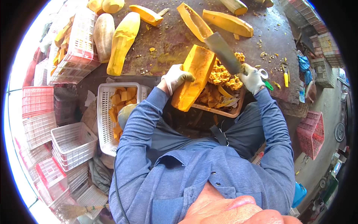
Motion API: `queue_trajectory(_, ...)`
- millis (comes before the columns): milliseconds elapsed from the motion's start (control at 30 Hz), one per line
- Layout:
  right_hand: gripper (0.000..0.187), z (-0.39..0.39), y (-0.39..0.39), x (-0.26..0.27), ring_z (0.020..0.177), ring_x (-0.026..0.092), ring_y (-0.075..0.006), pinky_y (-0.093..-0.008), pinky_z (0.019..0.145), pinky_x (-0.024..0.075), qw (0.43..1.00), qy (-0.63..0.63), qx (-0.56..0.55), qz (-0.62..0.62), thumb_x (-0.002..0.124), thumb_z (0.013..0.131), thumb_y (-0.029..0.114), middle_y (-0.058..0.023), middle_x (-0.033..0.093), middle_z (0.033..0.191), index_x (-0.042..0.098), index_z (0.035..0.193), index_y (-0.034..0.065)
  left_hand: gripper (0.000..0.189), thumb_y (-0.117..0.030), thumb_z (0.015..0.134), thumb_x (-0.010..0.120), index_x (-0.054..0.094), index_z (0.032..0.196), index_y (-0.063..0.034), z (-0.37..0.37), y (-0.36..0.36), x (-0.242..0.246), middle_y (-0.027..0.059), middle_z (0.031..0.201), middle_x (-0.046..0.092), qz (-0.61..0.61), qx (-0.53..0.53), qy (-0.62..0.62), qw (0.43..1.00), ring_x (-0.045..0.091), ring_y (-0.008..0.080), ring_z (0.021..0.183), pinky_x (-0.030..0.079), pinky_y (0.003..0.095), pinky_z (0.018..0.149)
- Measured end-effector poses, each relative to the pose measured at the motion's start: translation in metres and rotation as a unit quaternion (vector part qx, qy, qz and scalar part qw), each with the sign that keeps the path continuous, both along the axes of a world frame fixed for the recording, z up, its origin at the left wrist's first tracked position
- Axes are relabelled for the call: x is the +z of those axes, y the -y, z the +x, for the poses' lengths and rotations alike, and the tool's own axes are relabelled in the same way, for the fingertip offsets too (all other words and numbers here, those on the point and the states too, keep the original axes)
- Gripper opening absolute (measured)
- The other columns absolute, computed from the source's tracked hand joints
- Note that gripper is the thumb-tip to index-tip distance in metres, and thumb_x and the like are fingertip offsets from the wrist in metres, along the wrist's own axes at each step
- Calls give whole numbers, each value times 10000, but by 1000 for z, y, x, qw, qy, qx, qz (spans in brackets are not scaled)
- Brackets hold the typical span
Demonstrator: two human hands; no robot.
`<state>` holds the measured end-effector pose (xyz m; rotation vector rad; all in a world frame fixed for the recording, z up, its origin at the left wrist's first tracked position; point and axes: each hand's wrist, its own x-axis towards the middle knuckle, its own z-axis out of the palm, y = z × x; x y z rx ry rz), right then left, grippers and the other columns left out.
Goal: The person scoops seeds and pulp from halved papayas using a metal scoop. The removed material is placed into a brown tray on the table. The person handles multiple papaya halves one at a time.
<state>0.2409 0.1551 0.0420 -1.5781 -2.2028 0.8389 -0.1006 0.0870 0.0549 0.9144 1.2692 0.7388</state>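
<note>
My left hand [177, 77], in a pale glove, grips a long peeled pumpkin piece [195, 75] by its left side. The piece slants in front of me at the table's edge. Gloved as well, my right hand [251, 78] is closed around the handle of a cleaver [223, 53], whose broad blade points up and to the left. The blade's tip lies beside the upper end of the piece and close to a hollowed pumpkin half [195, 22]. Below the blade, stringy pumpkin pulp [222, 74] is heaped over a brown tub [233, 113] of peelings.
A white plastic basket [103, 120] of pumpkin chunks stands at my left knee. Several peeled and cut pumpkins, among them a long one [123, 44], lie on the table [165, 42]. A yellow-handled peeler [285, 77] and a green-handled tool [268, 84] lie right. Stacked crates [74, 142] crowd the left.
</note>
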Motion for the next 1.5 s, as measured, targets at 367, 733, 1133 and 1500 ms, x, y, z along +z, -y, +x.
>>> queue_trajectory(367,220,-3,-7,-2,765,660,-148,-280,695,526,940,-274,-74,-190,640,893,100,-61,693,857,633,1061,-43,428,-58,694,774,658,1091,51,11,-12,-17,136,989,721,10,29,-40,999,694,244,857,557,346,817)
queue_trajectory(733,298,69,-54,-26,565,617,-171,-308,488,516,888,-351,-243,-171,657,941,274,-81,650,800,652,1089,15,391,-43,724,765,650,1085,51,18,-9,-24,131,989,721,-23,57,31,998,703,252,843,566,349,809)
queue_trajectory(1133,350,186,-96,-61,1064,676,-351,-415,907,519,902,181,-378,100,702,871,274,-203,703,1137,703,1143,54,436,9,789,696,607,1214,50,29,-9,-23,144,1104,715,-90,43,199,975,721,268,924,582,379,864)
queue_trajectory(1500,472,121,-59,-18,1141,637,-354,-391,997,475,953,265,-129,-69,730,845,345,-229,677,1188,668,1207,49,409,0,786,694,617,1184,56,39,-20,-21,134,1073,717,-42,25,177,983,715,258,906,578,369,851)
